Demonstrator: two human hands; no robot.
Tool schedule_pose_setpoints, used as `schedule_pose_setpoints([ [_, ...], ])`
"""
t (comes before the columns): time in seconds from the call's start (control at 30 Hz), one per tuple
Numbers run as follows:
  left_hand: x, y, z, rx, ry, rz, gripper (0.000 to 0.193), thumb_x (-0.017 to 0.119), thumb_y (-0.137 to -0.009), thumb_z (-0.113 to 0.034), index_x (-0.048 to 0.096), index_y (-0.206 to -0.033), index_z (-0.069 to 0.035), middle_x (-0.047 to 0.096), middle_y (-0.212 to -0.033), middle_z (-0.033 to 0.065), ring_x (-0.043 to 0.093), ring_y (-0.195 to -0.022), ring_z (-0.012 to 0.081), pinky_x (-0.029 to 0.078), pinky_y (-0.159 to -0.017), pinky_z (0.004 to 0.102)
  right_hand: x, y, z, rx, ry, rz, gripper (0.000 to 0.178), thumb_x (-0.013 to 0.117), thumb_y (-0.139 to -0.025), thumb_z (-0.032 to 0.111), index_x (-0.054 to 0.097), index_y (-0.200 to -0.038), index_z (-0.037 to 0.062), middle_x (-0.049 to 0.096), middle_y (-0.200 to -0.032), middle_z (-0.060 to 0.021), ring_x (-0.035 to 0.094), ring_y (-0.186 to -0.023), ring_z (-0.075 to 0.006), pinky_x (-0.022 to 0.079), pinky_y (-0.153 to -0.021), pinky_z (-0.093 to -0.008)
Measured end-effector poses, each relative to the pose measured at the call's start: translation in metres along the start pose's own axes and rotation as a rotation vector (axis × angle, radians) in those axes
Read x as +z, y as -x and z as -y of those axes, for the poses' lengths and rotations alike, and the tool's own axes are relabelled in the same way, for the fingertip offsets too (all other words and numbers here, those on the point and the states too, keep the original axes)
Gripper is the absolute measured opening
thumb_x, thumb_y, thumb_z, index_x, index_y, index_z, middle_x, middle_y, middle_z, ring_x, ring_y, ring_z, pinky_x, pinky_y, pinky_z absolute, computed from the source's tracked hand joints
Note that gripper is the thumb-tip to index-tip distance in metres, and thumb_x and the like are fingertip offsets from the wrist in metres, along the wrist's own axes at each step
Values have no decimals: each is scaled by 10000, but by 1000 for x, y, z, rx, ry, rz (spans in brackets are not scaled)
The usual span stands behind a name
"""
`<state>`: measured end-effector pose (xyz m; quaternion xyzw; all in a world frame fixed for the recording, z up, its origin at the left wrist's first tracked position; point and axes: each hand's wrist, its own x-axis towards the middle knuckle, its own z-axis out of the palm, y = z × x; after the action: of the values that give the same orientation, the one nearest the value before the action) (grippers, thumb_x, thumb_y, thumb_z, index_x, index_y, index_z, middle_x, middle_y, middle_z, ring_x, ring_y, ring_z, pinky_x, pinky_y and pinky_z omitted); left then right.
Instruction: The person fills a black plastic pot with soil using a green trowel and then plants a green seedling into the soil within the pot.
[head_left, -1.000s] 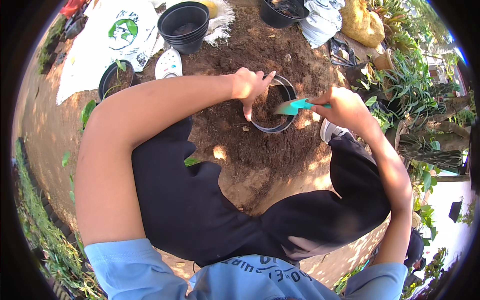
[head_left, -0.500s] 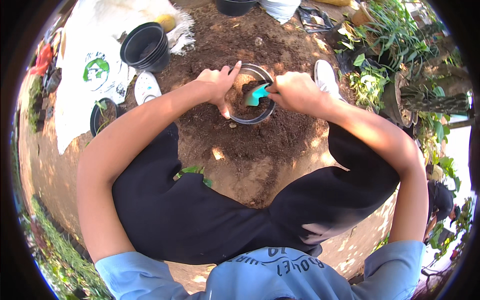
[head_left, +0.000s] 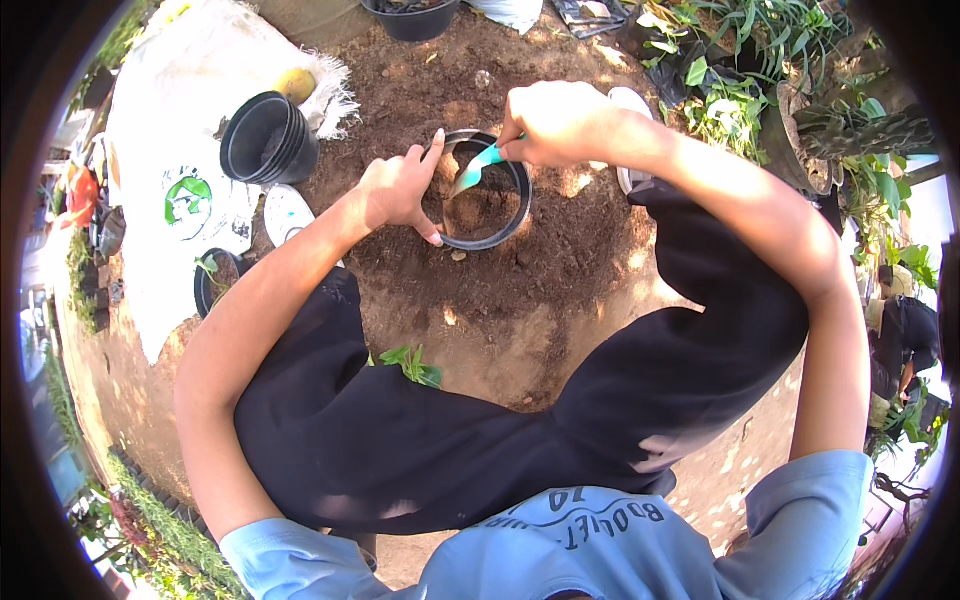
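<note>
Between my feet, a round black plant pot (head_left: 526,205) stands on loose dark soil, with some soil inside it. My left hand (head_left: 398,192) grips its left side, thumb near the front rim and fingers spread along the far part. In my closed right hand (head_left: 556,124) is the handle of a small teal hand trowel (head_left: 468,180). The trowel's blade dips inside the pot, slanting down toward the left inner wall. My right fist hangs just beyond the pot's far right rim.
A stack of black pots (head_left: 268,138) stands left by a white sack (head_left: 185,110) and a yellowish round fruit (head_left: 295,85). A smaller potted plant (head_left: 218,280) sits nearby. Another dark pot (head_left: 412,20) is at the far edge. Leafy plants (head_left: 735,125) crowd the right; a person (head_left: 905,330) is beyond.
My right hand has risen up and away from the pot's right rim. The trowel blade has swung to the pot's left side. My left hand keeps its hold, and the whole view has shifted.
</note>
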<state>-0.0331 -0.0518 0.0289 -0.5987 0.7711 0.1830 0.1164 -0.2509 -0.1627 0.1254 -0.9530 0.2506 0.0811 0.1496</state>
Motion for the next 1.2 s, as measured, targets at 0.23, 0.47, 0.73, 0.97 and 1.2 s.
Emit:
schedule_pose_setpoints([
  [0.23,-1,-1,1,-20,-20,22,1586,909,-425,-630,28,-1553,52,541,-1219,283,628,-1087,442,547,-893,482,31,-3,4,-60,59,-78,193,734,-821,260,748,-902,86,714,-747,-122,730,-792,-282,590,-722,-400],
  [0.47,-2,-6,-4,-11,7,4,1583,932,-423,-581,15,-1565,20,527,-1259,292,618,-1097,463,533,-917,485,55,-1,0,-101,138,-2,205,706,-772,218,729,-844,27,718,-779,-182,732,-736,-322,589,-651,-442],
  [0.73,-3,-8,-3,1,-50,23,1585,913,-438,-630,10,-1568,18,545,-1258,254,638,-1103,407,548,-891,490,7,16,23,-197,204,35,143,673,-795,161,713,-821,27,733,-802,-168,738,-735,-310,574,-621,-426],
  [0.97,-8,-9,-9,-8,-63,26,1588,904,-431,-643,17,-1571,17,551,-1249,249,642,-1088,410,550,-894,484,0,7,18,-175,291,151,178,680,-798,185,734,-884,38,737,-822,-171,743,-792,-312,583,-665,-436],
  [1.2,-5,-2,-5,-27,-33,39,1586,906,-431,-642,16,-1575,2,536,-1280,260,623,-1127,423,543,-914,490,29,-1,22,-186,261,177,207,680,-809,172,718,-978,58,744,-899,-157,742,-824,-311,588,-697,-430],
])
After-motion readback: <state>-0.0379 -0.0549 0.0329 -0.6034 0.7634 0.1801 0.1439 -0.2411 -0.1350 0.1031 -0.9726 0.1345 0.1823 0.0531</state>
